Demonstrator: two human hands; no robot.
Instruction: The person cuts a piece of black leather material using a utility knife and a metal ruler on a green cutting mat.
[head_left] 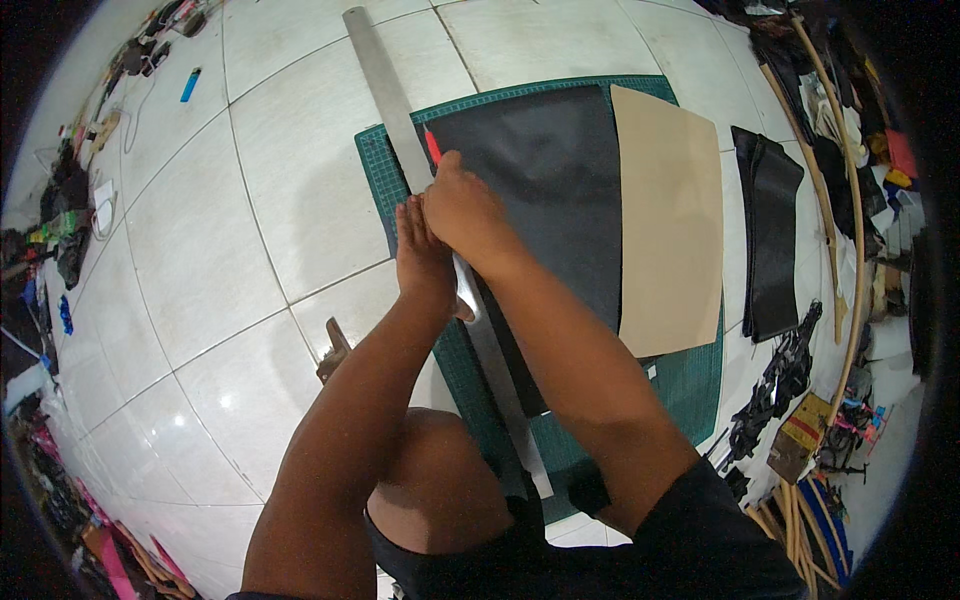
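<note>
A long metal ruler [378, 75] lies slantwise over a sheet of black material [550, 150] on a green cutting mat [640, 415]. My left hand [425, 250] presses on the ruler with fingers stretched out flat along it, holding nothing. Beside its thumb is a shiny whitish piece [465, 285], whose kind I cannot make out. My right hand [465, 210] is closed round a slim red pen-like tool [432, 146] with a thin pointed tip. That tip sits close to the ruler's right edge, over the black sheet. Part of the ruler is hidden under my hands.
A beige panel [670, 220] covers the mat's right side. Folded black material [768, 230] and a heap of black strips [775, 385] lie farther right, near long wooden sticks [815, 160]. A blue lighter [190, 85] and a metal-ended tool [333, 350] rest on the tiles at left.
</note>
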